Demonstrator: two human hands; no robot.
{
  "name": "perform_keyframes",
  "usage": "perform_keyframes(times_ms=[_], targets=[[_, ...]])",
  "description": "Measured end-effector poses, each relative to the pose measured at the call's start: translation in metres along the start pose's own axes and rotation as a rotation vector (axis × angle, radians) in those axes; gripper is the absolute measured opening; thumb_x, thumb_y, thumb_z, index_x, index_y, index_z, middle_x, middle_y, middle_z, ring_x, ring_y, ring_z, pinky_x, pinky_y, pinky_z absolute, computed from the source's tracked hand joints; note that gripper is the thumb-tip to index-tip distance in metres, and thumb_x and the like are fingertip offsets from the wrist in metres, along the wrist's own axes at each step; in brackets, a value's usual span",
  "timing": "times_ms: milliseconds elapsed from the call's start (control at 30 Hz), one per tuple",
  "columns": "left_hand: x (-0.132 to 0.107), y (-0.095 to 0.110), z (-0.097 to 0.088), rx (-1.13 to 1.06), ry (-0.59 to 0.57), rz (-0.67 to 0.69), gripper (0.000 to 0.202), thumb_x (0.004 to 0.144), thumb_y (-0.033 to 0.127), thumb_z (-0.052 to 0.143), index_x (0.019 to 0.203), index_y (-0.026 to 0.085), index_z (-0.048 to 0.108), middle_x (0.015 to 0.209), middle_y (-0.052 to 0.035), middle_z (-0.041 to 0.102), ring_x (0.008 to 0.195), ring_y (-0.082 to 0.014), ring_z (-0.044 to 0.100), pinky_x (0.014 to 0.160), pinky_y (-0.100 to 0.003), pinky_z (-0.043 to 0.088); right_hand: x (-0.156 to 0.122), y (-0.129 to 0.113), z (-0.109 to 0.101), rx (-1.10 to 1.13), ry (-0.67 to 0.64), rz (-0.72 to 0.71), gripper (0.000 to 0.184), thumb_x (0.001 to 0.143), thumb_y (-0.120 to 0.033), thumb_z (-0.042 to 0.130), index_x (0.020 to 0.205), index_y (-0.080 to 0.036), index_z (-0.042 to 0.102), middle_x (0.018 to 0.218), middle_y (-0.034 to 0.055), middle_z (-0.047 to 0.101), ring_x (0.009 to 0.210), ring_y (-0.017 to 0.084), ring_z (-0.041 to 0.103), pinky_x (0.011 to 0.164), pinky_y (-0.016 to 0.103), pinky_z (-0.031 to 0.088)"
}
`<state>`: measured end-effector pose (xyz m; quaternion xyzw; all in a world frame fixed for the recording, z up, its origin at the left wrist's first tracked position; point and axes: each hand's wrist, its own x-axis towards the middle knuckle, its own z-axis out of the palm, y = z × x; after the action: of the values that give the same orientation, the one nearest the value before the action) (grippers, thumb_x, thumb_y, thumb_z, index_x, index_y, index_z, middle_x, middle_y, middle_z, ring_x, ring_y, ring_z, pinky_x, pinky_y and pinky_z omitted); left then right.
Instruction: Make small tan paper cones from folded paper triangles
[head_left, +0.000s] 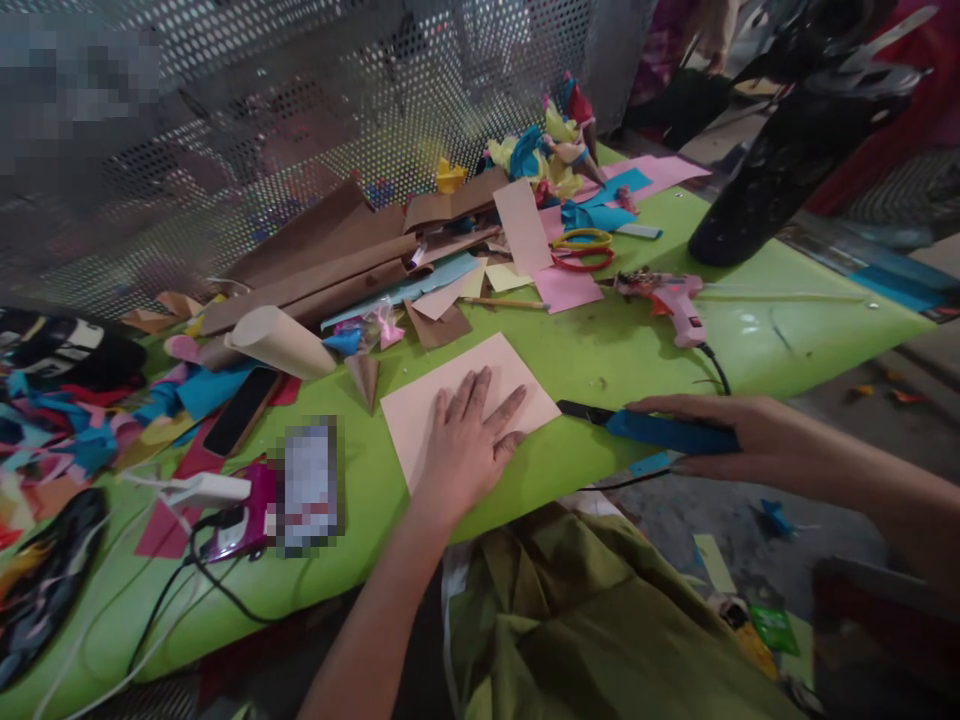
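Note:
My left hand [466, 440] lies flat with fingers spread on a pale pink sheet of paper [420, 410] on the green table [600, 350]. Just right of that sheet, at the table's near edge, my right hand [720, 435] is closed around a blue box cutter [652, 428]. Its dark blade end points left toward the paper's corner.
A pink glue gun [679, 300] with a cord lies behind the cutter. Scissors [583, 250], coloured paper scraps, brown card rolls [322, 265] and a paper cone [281, 342] crowd the back. A phone [241, 410] and cables sit left. A perforated metal screen stands behind.

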<state>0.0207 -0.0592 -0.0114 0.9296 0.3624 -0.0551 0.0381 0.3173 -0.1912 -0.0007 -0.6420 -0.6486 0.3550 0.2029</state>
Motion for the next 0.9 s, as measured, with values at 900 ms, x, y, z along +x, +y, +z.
perform_keyframes(times_ms=[900], targets=[[-0.002, 0.003, 0.002, -0.003, 0.063, 0.011, 0.058, 0.102, 0.048, 0.039, 0.157, 0.043, 0.022, 0.168, -0.0047, 0.021, 0.154, -0.0314, 0.020, 0.121, -0.062, 0.025, -0.002, -0.017, 0.037, -0.152, -0.004, -0.105, 0.050, 0.097, -0.044, 0.051, 0.146, -0.034, 0.053, 0.131, 0.0050, 0.070, 0.104, 0.029, 0.073, 0.076, 0.033, 0.060]])
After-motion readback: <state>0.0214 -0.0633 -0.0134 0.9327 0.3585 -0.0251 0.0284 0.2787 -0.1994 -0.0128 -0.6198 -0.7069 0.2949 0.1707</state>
